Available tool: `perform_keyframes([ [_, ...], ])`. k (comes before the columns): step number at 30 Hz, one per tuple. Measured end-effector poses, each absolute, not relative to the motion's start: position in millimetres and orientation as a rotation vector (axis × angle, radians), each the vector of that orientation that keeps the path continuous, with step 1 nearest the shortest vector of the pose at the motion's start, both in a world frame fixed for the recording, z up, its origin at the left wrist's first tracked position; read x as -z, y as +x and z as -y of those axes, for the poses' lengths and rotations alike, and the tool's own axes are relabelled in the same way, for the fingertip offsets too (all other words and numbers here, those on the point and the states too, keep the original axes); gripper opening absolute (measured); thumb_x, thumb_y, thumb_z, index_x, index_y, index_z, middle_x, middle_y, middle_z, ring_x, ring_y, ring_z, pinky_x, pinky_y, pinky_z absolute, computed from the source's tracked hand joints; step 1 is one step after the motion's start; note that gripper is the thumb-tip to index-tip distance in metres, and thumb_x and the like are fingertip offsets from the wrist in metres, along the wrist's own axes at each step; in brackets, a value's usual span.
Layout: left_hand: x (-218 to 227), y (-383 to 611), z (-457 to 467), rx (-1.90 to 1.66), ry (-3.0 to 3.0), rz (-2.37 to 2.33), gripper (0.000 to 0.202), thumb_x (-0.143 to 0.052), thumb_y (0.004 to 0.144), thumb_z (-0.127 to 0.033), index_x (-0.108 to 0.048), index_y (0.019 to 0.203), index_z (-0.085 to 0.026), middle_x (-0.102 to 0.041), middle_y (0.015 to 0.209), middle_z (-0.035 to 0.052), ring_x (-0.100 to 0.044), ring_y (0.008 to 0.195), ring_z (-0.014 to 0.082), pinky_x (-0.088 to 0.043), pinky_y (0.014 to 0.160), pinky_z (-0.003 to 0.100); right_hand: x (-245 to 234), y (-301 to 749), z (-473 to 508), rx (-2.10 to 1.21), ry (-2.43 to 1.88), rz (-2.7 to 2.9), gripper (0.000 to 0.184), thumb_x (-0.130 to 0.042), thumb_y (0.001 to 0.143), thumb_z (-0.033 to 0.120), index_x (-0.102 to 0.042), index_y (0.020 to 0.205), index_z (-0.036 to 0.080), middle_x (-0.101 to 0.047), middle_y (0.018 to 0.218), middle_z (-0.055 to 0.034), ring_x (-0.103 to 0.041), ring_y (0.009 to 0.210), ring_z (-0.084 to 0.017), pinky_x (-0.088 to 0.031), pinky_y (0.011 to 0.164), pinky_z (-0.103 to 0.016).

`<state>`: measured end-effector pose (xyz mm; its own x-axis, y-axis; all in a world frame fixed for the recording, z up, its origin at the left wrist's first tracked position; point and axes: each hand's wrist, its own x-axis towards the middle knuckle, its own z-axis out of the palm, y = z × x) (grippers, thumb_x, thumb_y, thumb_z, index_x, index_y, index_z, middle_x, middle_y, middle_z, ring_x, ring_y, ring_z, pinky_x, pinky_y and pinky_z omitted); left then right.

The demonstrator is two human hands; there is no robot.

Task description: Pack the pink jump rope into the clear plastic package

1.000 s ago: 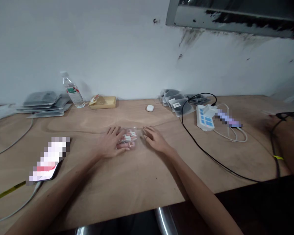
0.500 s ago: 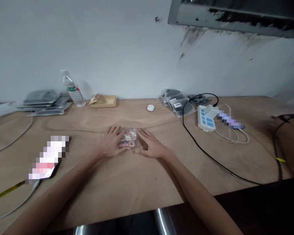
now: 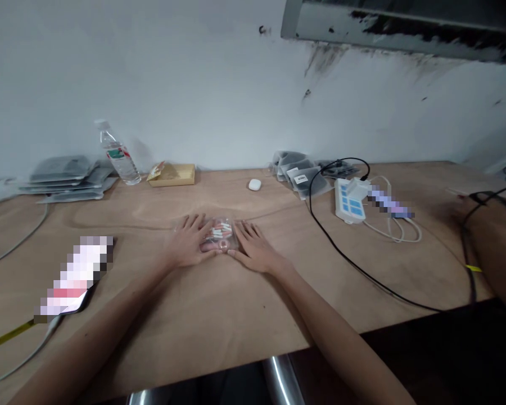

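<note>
Between my hands, flat on the wooden table (image 3: 219, 315), lies a clear plastic bag (image 3: 220, 232). Inside it show several small white and orange-red pieces and a pinkish round item near its lower edge; their kind is too small to tell. My left hand (image 3: 189, 241) rests flat with fingers spread, covering the bag's left side. My right hand (image 3: 257, 247) lies palm down along the bag's right edge, its fingers stretched out and its thumb pointing at the left thumb. Neither hand grips anything.
A phone (image 3: 76, 275) with a cable lies at left. Along the wall are stacked grey packets (image 3: 67, 180), a tilted water bottle (image 3: 120, 157), a cardboard tray (image 3: 175, 175), a white case (image 3: 254, 184) and more packets (image 3: 306, 181). A power strip (image 3: 349, 202) and another person's arm (image 3: 495, 242) are at right.
The view has shifted slightly, moving most things a little leftward. My right hand has flattened beside the bag, with its thumb now nearer my left thumb. The bag stays in place between my hands.
</note>
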<state>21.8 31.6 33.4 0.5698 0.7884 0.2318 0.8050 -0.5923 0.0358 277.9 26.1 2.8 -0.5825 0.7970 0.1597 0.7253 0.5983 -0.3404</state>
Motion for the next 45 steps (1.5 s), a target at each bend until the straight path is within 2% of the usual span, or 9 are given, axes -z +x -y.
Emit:
perform_keyframes([
  [10,-31,22,-32,0.338,-2.724,1.42,0.083,-0.049,0.087,-0.075,-0.048,0.146,-0.017,-0.046,0.152,0.021,-0.038,0.142,0.0408,-0.025,0.117,0.06,1,278,-27,-0.28,-1.269,2.538,0.089,-0.035,0.099,0.07,-0.017,0.162,0.01,-0.022,0.166,-0.0212,-0.019,0.153,-0.04,-0.02,0.123,-0.057],
  [15,-43,18,-31,0.368,-2.803,1.524,0.073,-0.046,0.092,-0.067,-0.048,0.148,-0.019,-0.048,0.152,0.0183,-0.04,0.142,0.0393,-0.029,0.115,0.057,4,283,-31,-0.237,-1.279,2.488,0.077,-0.034,0.102,0.063,-0.025,0.16,0.013,-0.034,0.162,-0.0183,-0.028,0.151,-0.034,-0.026,0.122,-0.052],
  [19,-63,13,-25,0.453,-2.976,1.68,0.05,-0.039,0.099,-0.054,-0.065,0.127,-0.022,-0.07,0.122,0.0121,-0.067,0.106,0.0289,-0.05,0.093,0.041,4,289,-36,-0.185,-1.415,2.363,0.055,-0.032,0.107,0.04,-0.039,0.153,0.011,-0.044,0.156,-0.0181,-0.039,0.145,-0.031,-0.032,0.119,-0.048],
  [22,-68,15,-19,0.549,-2.946,1.871,0.044,-0.036,0.101,-0.048,-0.07,0.111,-0.021,-0.075,0.103,0.0095,-0.07,0.088,0.026,-0.051,0.077,0.036,4,291,-38,-0.175,-1.393,2.366,0.052,-0.035,0.105,0.036,-0.043,0.149,0.008,-0.047,0.153,-0.0195,-0.041,0.142,-0.031,-0.034,0.118,-0.048],
  [25,-59,16,-19,0.677,-3.028,1.802,0.039,-0.036,0.099,-0.037,-0.069,0.112,-0.021,-0.076,0.096,0.0067,-0.07,0.086,0.0241,-0.053,0.078,0.036,6,292,-40,-0.196,-1.279,2.406,0.049,-0.034,0.102,0.025,-0.046,0.147,0.006,-0.05,0.151,-0.019,-0.043,0.141,-0.028,-0.032,0.12,-0.045],
  [29,-31,7,-30,0.861,-3.093,1.667,0.048,-0.039,0.096,-0.033,-0.054,0.141,-0.022,-0.072,0.123,0.0075,-0.067,0.111,0.0248,-0.052,0.096,0.042,10,295,-45,-0.23,-1.221,2.407,0.052,-0.032,0.097,0.015,-0.046,0.146,0.005,-0.051,0.15,-0.0187,-0.043,0.141,-0.025,-0.033,0.12,-0.042],
  [34,6,-8,-40,0.544,-2.898,1.588,0.068,-0.041,0.094,-0.041,-0.039,0.152,-0.006,-0.041,0.157,0.0202,-0.031,0.15,0.035,-0.028,0.121,0.054,9,298,-47,-0.206,-1.285,2.49,0.053,-0.031,0.101,0.02,-0.042,0.152,0.011,-0.046,0.156,-0.0144,-0.037,0.146,-0.026,-0.03,0.121,-0.046],
  [38,18,-8,-38,0.321,-2.81,1.535,0.07,-0.035,0.096,-0.04,-0.028,0.156,-0.004,-0.027,0.164,0.0207,-0.017,0.155,0.0337,-0.019,0.124,0.051,8,298,-44,-0.129,-1.444,2.527,0.056,-0.025,0.104,0.027,-0.034,0.157,0.012,-0.038,0.162,-0.0111,-0.027,0.151,-0.031,-0.027,0.121,-0.049],
  [45,16,5,-31,0.124,-2.651,1.528,0.072,-0.036,0.094,-0.036,-0.029,0.155,0.0,-0.021,0.164,0.0253,-0.014,0.154,0.0381,-0.015,0.124,0.052,8,297,-42,-0.066,-1.506,2.564,0.058,-0.023,0.104,0.028,-0.031,0.159,0.011,-0.034,0.164,-0.0109,-0.027,0.152,-0.033,-0.025,0.122,-0.047],
])
